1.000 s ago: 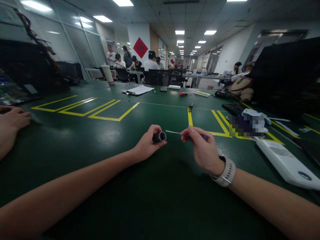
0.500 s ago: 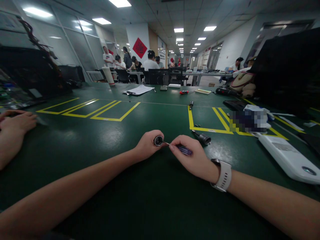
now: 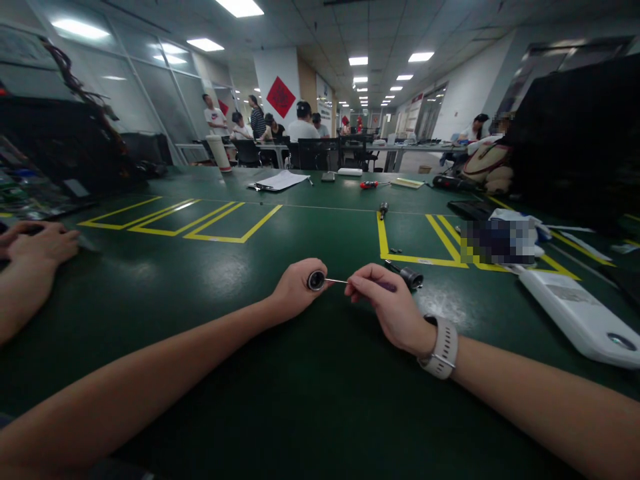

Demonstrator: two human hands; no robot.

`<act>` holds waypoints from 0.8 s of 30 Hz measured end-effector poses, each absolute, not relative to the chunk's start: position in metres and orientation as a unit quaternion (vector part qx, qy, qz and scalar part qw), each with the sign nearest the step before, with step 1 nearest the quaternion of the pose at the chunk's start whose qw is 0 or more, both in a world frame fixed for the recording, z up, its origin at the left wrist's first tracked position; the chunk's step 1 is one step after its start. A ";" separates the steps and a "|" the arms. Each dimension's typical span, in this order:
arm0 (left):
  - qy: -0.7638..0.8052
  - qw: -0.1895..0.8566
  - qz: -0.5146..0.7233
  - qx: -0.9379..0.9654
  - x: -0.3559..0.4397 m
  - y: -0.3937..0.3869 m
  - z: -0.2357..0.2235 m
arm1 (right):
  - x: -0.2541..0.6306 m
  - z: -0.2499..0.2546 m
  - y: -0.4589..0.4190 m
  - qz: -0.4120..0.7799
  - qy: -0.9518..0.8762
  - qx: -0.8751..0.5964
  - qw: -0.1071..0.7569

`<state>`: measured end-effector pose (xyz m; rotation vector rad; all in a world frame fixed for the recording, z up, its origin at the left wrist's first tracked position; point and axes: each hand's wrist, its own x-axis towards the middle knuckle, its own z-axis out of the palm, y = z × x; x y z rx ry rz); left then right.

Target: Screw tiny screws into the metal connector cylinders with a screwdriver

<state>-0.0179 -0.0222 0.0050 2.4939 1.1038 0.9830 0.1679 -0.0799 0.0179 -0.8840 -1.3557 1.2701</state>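
My left hand (image 3: 296,288) is closed around a dark round part (image 3: 316,281), a hollow cylinder whose open end with a metal rim faces me. The rest of it is hidden by my fingers. A small screwdriver (image 3: 388,287) with a purple handle is pinched in my right hand (image 3: 385,303). Its thin shaft points left, and the tip is at the side of the cylinder's rim; whether it touches, I cannot tell. Just beyond my right hand lies a dark cone-shaped part (image 3: 411,277) on the green table (image 3: 320,400).
Yellow tape outlines (image 3: 425,261) mark the table. A small dark metal part (image 3: 383,211), a red screwdriver (image 3: 370,185) and a clipboard with papers (image 3: 281,180) lie farther back. A long white device (image 3: 580,317) is at right. Another person's hands (image 3: 43,243) rest at left.
My right hand has rolled over the screwdriver handle and shifted slightly right, and more of the shaft shows. My left hand keeps its hold on the cylinder.
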 end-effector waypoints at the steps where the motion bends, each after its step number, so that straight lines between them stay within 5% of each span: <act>1: 0.383 0.113 0.332 0.855 -0.018 -0.022 0.005 | 0.168 0.019 -0.083 0.490 -0.600 -0.380 0.506; 5: 0.392 0.091 0.317 0.859 -0.018 -0.021 0.003 | 0.166 0.022 -0.089 0.372 -0.693 -0.414 0.458; 12: 0.359 0.106 0.320 0.871 -0.017 -0.023 0.005 | 0.168 0.014 -0.076 0.591 -0.511 -0.354 0.514; 17: 0.353 0.125 0.335 0.865 -0.018 -0.022 0.005 | 0.166 0.010 -0.074 0.603 -0.491 -0.346 0.525; 24: 0.380 0.085 0.314 0.866 -0.017 -0.021 0.005 | 0.167 0.016 -0.086 0.413 -0.645 -0.419 0.487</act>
